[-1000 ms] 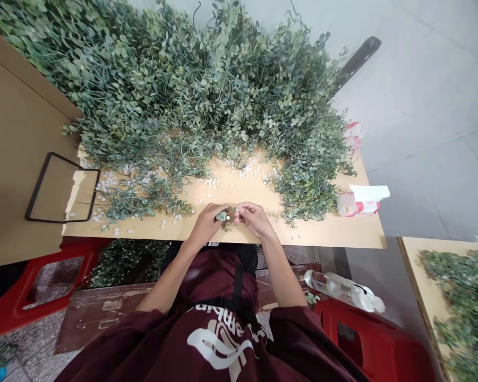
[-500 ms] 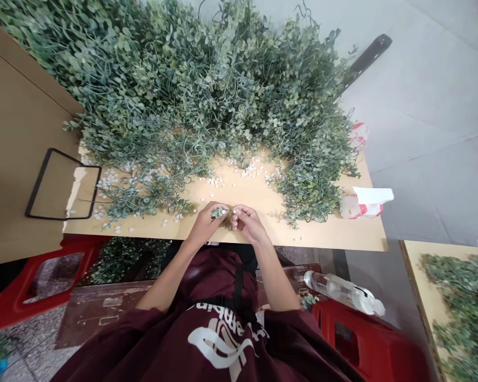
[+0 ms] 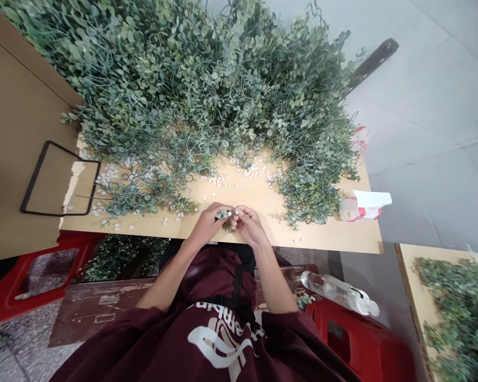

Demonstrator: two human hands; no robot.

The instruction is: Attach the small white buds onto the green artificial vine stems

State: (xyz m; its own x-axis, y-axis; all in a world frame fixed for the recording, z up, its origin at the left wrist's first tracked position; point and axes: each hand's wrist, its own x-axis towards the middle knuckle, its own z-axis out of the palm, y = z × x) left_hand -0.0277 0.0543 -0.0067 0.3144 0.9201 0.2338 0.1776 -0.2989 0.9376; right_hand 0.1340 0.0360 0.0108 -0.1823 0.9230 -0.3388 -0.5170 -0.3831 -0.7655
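Near the front edge of the table, my left hand (image 3: 207,224) is closed around a sprig of artificial greenery (image 3: 222,214), whose leaves poke out between the fingers. My right hand (image 3: 250,225) meets it from the other side, thumb and finger pinching a small white bead-like piece (image 3: 236,212) close to the sprig. Whether the piece touches the stem is too small to tell. Beyond both hands, more small white pieces (image 3: 255,168) lie scattered on the tabletop. A loose bunch of leafy stems (image 3: 143,196) rests left of my left hand.
A large heap of artificial greenery (image 3: 223,79) covers the table's back and right side. At the left are a cardboard box (image 3: 19,148) and a black wire frame (image 3: 30,183). A tissue pack (image 3: 354,209) sits at the right edge; a clear bottle (image 3: 334,289) lies above a red stool (image 3: 366,339).
Both hands have drawn slightly closer together, the right thumb and finger bringing the white piece nearer the sprig. The whole view has shifted a little.
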